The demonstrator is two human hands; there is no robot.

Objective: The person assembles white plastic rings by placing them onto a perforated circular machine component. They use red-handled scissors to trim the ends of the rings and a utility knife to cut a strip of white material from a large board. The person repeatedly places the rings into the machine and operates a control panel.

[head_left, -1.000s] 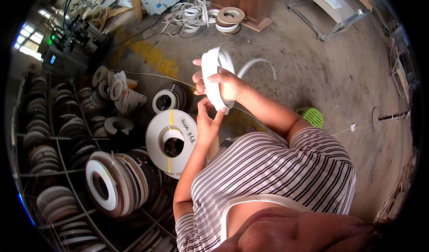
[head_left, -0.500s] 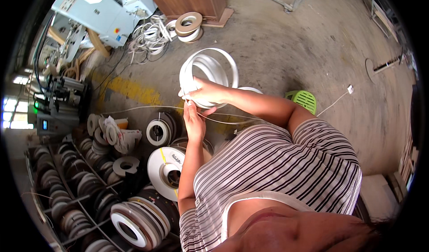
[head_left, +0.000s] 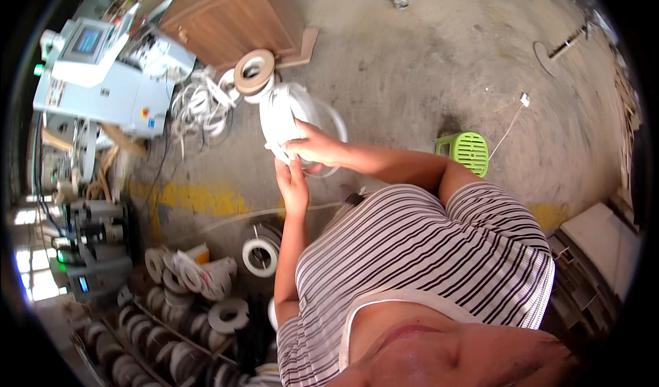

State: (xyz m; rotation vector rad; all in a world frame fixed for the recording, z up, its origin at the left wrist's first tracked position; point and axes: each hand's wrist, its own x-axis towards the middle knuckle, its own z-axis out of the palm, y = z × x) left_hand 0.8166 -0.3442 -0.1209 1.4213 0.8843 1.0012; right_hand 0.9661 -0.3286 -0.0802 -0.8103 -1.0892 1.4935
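A loose coil of white edge banding (head_left: 285, 116) is held up in front of me, its loops slightly blurred. My right hand (head_left: 317, 147) is closed around the coil's near side, thumb against the loops. Just below it, my left hand (head_left: 294, 189) has its fingers closed at the coil's lower edge, where the strip bunches together. The fingertips of the two hands are close to each other and partly hidden by the banding.
A tangle of white strip (head_left: 202, 106) and stacked rolls (head_left: 254, 71) lie by a brown cabinet (head_left: 230, 23). Light-blue machines (head_left: 103, 102) stand at left. Racked banding rolls (head_left: 171, 346) fill the lower left. A green plastic stool (head_left: 470, 152) is at right; a pale strip (head_left: 254, 213) crosses the floor.
The view has shifted, bringing more of the machines into sight. The wide loops have drawn into a tighter bundle in my hands, and the trailing strip near my left hand no longer shows there.
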